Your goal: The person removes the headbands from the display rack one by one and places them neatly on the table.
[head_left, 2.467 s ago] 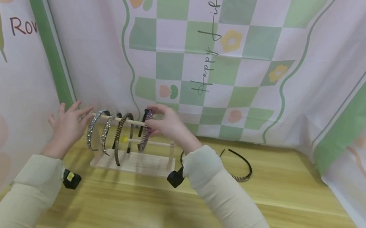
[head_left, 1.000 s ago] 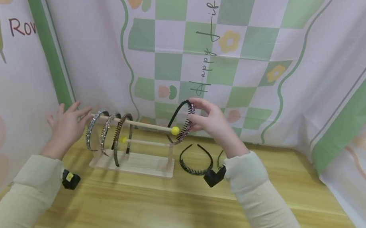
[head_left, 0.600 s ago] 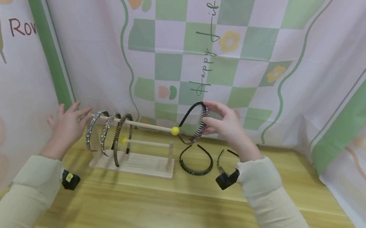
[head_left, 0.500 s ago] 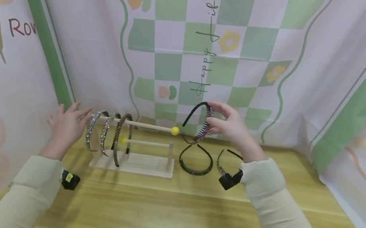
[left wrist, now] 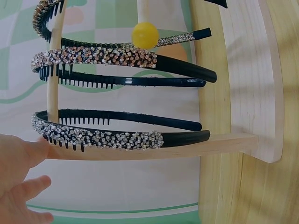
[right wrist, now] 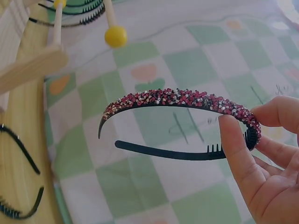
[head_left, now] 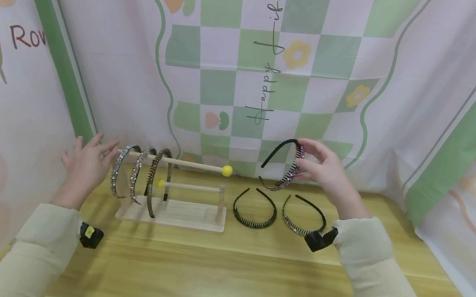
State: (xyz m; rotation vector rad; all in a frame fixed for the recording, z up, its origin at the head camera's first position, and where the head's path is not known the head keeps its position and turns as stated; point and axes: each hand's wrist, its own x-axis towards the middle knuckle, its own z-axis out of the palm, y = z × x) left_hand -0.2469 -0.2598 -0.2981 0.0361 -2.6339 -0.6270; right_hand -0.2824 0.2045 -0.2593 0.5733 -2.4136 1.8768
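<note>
My right hand (head_left: 328, 176) pinches a headband (right wrist: 170, 97) between thumb and fingers. Pink, red and silver stones cover its black band, and comb teeth line the inside. It is held up in front of the checked cloth, right of the wooden headband stand (head_left: 193, 219), its open ends toward the stand. My left hand (head_left: 85, 170), fingers spread, touches the stand's left end near the top bar (head_left: 197, 166). On that bar hang a silver-stoned headband (left wrist: 107, 139), another with pinkish-silver stones (left wrist: 103, 57) and a bronze-brown one (head_left: 152, 181).
Two headbands lie on the wooden table (head_left: 197, 278) right of the stand: a dark toothed one (head_left: 252, 224) and one with paler stones (head_left: 293, 226). Yellow balls cap the upper bar (head_left: 227, 171) and the lower bar (head_left: 160, 183). Patterned cloth (head_left: 217, 45) hangs behind.
My right hand has drawn the pink-stoned headband off the upper bar's right end and carried it further right, uncovering the yellow ball and the headbands on the table. The left hand has stayed put.
</note>
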